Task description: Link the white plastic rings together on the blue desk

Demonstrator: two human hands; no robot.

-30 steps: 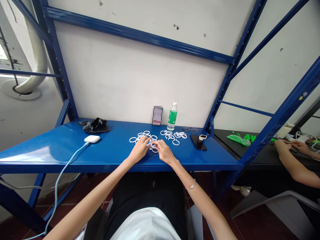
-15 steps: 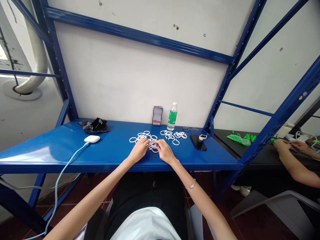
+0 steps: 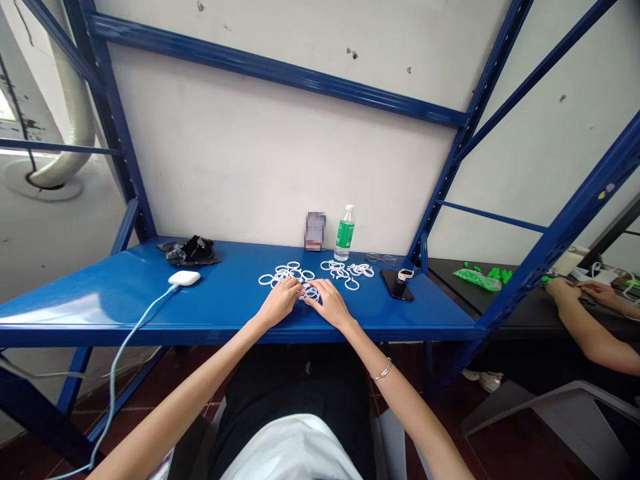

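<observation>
Several thin white rings with small tabs [image 3: 287, 269] lie in a loose pile at the middle of the blue table. My left hand [image 3: 283, 301] is at the near edge of this pile, fingers curled and pinching the side of one white ring [image 3: 314, 293]. My right hand [image 3: 329, 302] curves around the right side of the same ring, thumb below and fingers above. The ring's left part is hidden by my left fingertips. A second cluster of white rings [image 3: 361, 269] lies beyond my right hand, with a single ring [image 3: 352, 285] nearer to me.
A water bottle [image 3: 345, 233] and a blurred phone-like object [image 3: 315, 232] stand by the wall. Glasses [image 3: 381, 258] and a black phone [image 3: 395, 288] with a watch lie right. A crumpled black bag [image 3: 193, 251] and white case [image 3: 185, 278] with cable are left. A co-worker's hands [image 3: 565, 290] are far right.
My right fingers have opened wider and shifted from a pinch to around the ring's right side. The ring now shows more clearly between my hands. My left hand has hardly moved.
</observation>
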